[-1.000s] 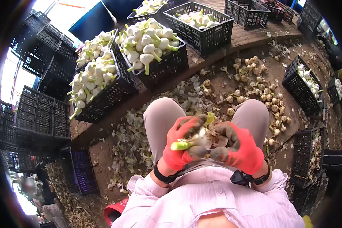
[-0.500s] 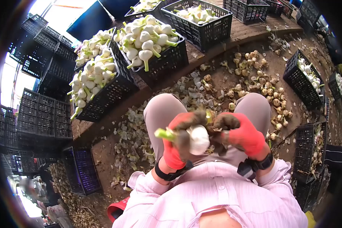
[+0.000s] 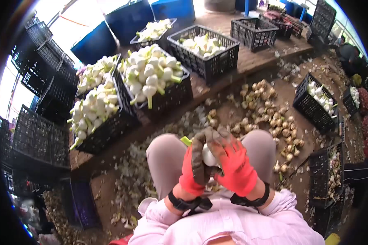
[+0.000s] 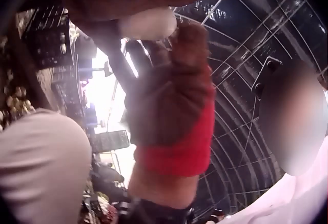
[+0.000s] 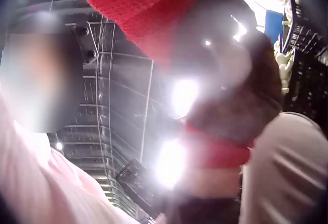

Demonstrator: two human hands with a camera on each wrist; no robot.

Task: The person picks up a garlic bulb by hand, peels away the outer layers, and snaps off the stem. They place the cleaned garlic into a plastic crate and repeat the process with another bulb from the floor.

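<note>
Both hands wear red gloves with dirt-darkened fingers and meet over my lap. My left hand (image 3: 195, 162) grips a white garlic bulb (image 3: 209, 157); its green stem (image 3: 186, 141) pokes out up and to the left. My right hand (image 3: 232, 162) wraps over the bulb from the right, and its fingers cover most of the bulb. In the left wrist view the pale bulb (image 4: 148, 23) shows between the left glove's fingers, with the right hand (image 4: 174, 111) below it. The right wrist view is blurred; the left hand (image 5: 225, 106) shows there as a dark and red shape.
Black crates heaped with peeled garlic (image 3: 153, 79) (image 3: 93, 108) (image 3: 203, 45) stand on a low ledge ahead. Unpeeled bulbs (image 3: 270, 110) lie on the dirt to the right, near another crate (image 3: 315, 102). Peel scraps (image 3: 137, 175) litter the ground on the left. Empty crates (image 3: 37, 139) are stacked far left.
The hands have drawn together and risen slightly. The bulb has turned, so its stem points up and away. My right hand now covers the bulb that lay exposed before.
</note>
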